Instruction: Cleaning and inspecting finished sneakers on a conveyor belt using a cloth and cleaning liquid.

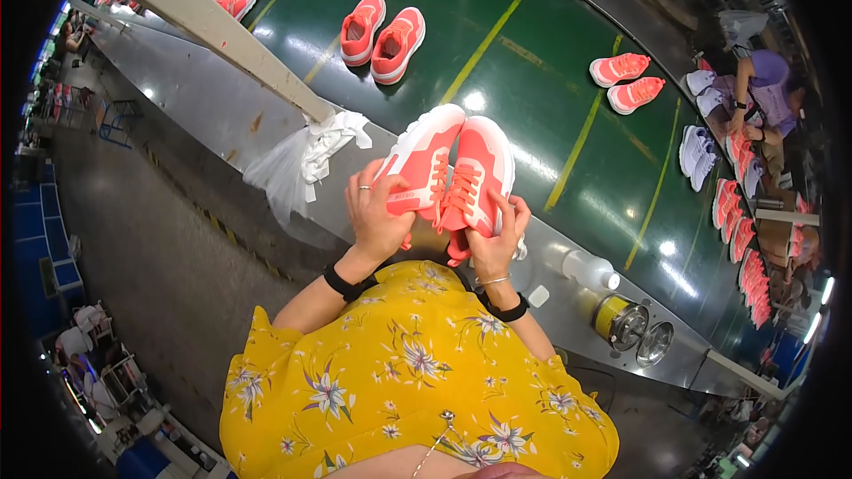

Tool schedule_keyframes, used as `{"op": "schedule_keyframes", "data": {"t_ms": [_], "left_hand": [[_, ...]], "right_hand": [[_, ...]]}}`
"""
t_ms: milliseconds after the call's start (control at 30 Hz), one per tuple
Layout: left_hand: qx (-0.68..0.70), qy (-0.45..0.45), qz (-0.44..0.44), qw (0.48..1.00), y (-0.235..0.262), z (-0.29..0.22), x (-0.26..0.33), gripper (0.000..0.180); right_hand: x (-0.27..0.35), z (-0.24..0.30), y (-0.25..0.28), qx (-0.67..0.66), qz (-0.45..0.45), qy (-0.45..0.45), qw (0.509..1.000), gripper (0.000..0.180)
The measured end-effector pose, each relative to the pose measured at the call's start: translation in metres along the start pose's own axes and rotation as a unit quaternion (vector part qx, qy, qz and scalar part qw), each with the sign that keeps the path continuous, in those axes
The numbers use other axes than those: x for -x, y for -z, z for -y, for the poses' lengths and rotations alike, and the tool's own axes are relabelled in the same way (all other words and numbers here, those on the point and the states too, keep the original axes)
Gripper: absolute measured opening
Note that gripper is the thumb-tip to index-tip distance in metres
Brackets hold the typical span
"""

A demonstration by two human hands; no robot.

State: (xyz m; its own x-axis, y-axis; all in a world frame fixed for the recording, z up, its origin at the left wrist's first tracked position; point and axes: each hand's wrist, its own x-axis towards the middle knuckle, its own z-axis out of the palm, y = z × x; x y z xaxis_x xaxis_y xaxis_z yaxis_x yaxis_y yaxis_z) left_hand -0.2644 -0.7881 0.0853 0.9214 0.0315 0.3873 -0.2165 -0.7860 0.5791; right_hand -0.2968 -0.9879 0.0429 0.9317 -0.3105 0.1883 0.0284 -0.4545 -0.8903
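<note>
A pair of coral and white sneakers is held up in front of me, side by side, toes pointing away. My left hand (377, 213) grips the left sneaker (424, 160) around its heel end, fingers on its outer side. Around the rear of the right sneaker (484, 164) my right hand (500, 235) is closed, thumb and fingers along its side. Orange laces run across both uppers, and the toes touch or nearly touch. Behind the sneakers lies the green conveyor belt (541, 98) with its metal edge.
Another coral pair (383, 40) stands on the belt ahead; a further pair (627, 82) lies to the right. White plastic (311, 160) hangs by a post (222, 31). A white bottle (589, 270) and yellow can (619, 319) are on the metal ledge. A co-worker (765, 93) sits across the belt.
</note>
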Motion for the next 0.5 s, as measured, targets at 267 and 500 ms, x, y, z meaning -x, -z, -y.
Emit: {"op": "schedule_keyframes", "data": {"t_ms": [267,500], "left_hand": [[-0.010,-0.001,0.016,1.000,-0.003,0.002,0.000,0.047],[0.000,-0.043,0.028,0.999,-0.004,0.000,0.008,0.050]], "right_hand": [[0.005,-0.063,-0.032,-0.227,0.110,-0.181,0.951,0.067],[0.015,-0.076,-0.052,-0.089,0.316,-0.217,0.919,0.069]]}}
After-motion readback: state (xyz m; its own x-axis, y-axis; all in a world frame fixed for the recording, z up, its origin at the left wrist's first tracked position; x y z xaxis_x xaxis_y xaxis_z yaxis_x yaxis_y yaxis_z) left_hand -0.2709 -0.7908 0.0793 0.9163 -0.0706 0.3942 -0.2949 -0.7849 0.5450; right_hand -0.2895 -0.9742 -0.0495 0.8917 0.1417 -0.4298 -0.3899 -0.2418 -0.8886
